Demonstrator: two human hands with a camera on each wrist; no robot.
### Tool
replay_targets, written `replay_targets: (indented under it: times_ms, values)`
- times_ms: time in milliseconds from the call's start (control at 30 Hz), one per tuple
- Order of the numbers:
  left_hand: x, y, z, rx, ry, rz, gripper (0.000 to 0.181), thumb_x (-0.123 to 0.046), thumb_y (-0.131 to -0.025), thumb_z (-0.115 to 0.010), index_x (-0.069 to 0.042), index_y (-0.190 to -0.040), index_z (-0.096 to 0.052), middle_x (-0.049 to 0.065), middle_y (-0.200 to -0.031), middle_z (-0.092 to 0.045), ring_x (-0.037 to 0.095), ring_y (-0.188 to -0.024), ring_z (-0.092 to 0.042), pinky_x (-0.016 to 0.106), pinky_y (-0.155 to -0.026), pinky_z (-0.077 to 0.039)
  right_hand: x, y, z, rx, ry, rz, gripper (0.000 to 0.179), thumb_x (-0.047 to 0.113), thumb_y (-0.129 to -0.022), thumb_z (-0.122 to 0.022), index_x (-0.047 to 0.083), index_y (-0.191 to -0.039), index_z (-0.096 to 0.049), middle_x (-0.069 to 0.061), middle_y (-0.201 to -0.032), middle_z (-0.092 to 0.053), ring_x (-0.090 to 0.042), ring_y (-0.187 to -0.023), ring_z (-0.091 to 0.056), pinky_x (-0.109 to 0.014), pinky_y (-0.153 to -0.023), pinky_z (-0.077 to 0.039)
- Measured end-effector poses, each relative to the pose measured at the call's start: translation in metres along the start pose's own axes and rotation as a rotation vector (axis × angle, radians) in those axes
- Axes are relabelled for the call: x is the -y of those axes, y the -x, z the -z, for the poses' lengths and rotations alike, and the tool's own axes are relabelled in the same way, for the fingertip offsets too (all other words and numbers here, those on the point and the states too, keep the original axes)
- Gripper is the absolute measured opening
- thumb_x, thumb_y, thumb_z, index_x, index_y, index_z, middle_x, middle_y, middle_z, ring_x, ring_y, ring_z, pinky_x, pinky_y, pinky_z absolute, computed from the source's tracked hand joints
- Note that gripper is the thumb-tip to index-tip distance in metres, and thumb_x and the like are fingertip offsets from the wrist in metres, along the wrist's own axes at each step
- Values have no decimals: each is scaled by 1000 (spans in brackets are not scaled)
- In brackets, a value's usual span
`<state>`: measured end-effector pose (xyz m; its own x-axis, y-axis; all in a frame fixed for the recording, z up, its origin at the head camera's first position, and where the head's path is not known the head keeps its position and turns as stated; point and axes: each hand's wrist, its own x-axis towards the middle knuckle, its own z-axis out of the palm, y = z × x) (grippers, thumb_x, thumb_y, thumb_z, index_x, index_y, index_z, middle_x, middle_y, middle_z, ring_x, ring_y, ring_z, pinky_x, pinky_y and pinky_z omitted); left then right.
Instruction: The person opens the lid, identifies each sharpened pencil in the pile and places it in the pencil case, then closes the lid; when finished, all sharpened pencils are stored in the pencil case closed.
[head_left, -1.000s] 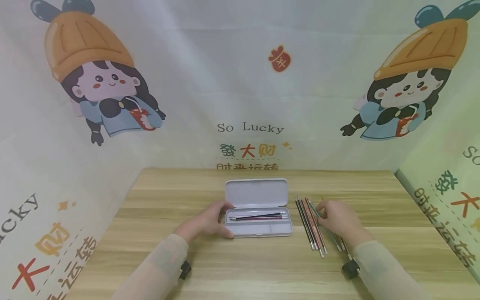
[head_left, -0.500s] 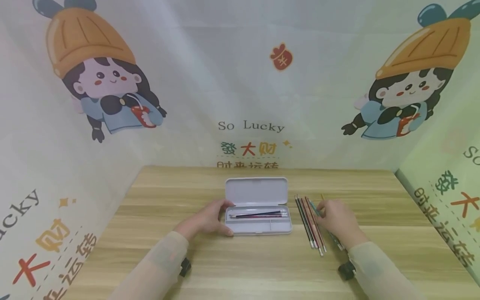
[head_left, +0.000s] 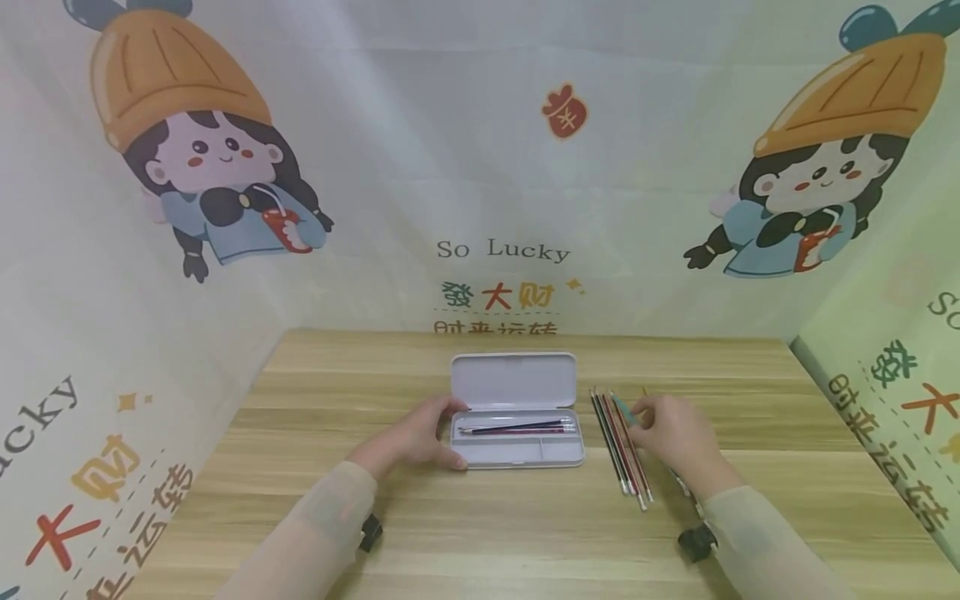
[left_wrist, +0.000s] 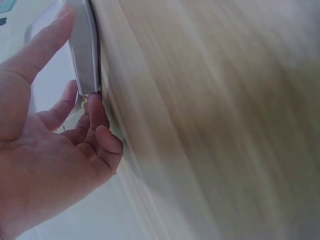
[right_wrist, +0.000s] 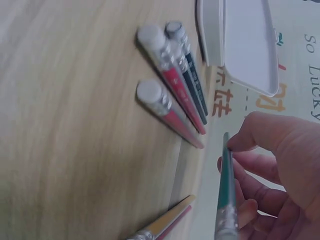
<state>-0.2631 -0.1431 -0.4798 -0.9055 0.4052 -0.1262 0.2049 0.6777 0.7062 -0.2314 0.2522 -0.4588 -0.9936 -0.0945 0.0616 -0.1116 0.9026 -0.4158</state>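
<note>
A white pencil case lies with its lid raised, and a few pencils rest in its rear compartment. My left hand holds the case's left end, thumb at the front corner and fingers behind; the left wrist view shows the thumb along its edge. My right hand pinches a green pencil between thumb and fingers, its metal-banded end towards the wrist camera. Just left of that hand lie several dark and red pencils, their white erasers nearest me.
Beneath the right hand, a yellow pencil and a red one beside it lie on the wooden table. A printed cloth stands behind the table and along its sides.
The green pencil has come up off the table in my right hand, which has shifted slightly left. My left hand keeps its hold on the pencil case.
</note>
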Motion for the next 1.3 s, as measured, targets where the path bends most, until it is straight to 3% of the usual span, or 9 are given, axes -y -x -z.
replay_targets:
  times_ms: [200, 467, 800, 1300]
  values:
    - [3, 0, -1, 4, -3, 2, 84, -16, -64, -98, -6, -136, -56, 16, -135, -60, 35, -133, -53, 52, -121, -38, 6, 6, -5, -35, -30, 55, 21, 14, -80, -75, 7, -100, -76, 3, -77, -71, -10, -63, -58, -27, -53, -47]
    - [6, 0, -3, 0, -6, -6, 83, -16, -64, -98, -6, -136, -56, 16, -136, -60, 35, -133, -53, 53, -120, -38, 12, 10, -11, -64, -27, 160, 18, 13, -80, -73, 13, -98, -77, 9, -74, -64, -6, -61, -51, -23, -52, -42]
    - [2, 0, -1, 8, -24, -9, 83, -18, -65, -98, -7, -136, -57, 16, -136, -61, 35, -133, -53, 53, -120, -39, 26, 0, -20, 3, -41, 266, 16, 13, -82, -76, 19, -96, -77, 14, -71, -60, -4, -58, -47, -21, -49, -39]
    - [-3, 1, 3, 11, -37, -21, 84, -17, -65, -97, -5, -137, -56, 17, -137, -61, 37, -133, -53, 54, -121, -38, 61, -28, -31, 73, -57, 414, 12, 14, -84, -77, 19, -95, -76, 12, -77, -64, -3, -69, -54, -21, -62, -48]
